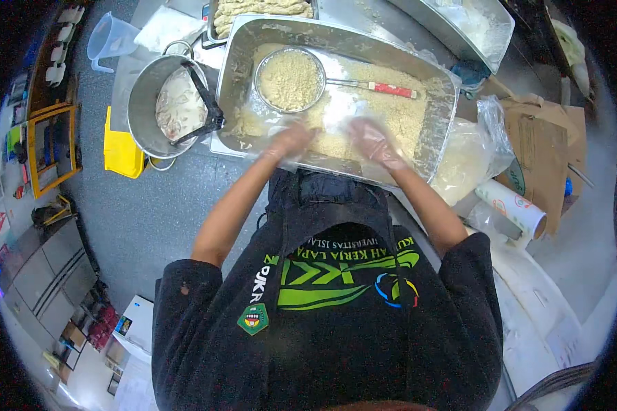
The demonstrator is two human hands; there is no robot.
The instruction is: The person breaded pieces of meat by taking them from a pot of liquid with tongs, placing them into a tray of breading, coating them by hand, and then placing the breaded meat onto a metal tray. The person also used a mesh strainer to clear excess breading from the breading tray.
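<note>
Before me stands a deep rectangular steel pan (pixel 238 56) with pale yellow, crumbly flour coating (pixel 409 115) spread over its bottom. Both hands are inside it near the close side, in clear plastic gloves and blurred by motion. My left hand (pixel 292 137) is at the coating left of centre, its fingers partly curled. My right hand (pixel 373 141) is over the coating at the right, fingers pointing away from me. Whether either hand holds anything is unclear. Beyond them lies a round wire-mesh strainer (pixel 347 82) with a red-wrapped handle, its bowl heaped with coating (pixel 290 79).
Left of the pan stands a steel pot (pixel 141 103) with whitish liquid and pieces inside, a black-handled tool (pixel 204 95) across its rim. A tray of coated pieces (pixel 262 11) and another steel pan (pixel 427 23) stand behind. Plastic bags (pixel 463 154) and cardboard (pixel 537 154) are rightward.
</note>
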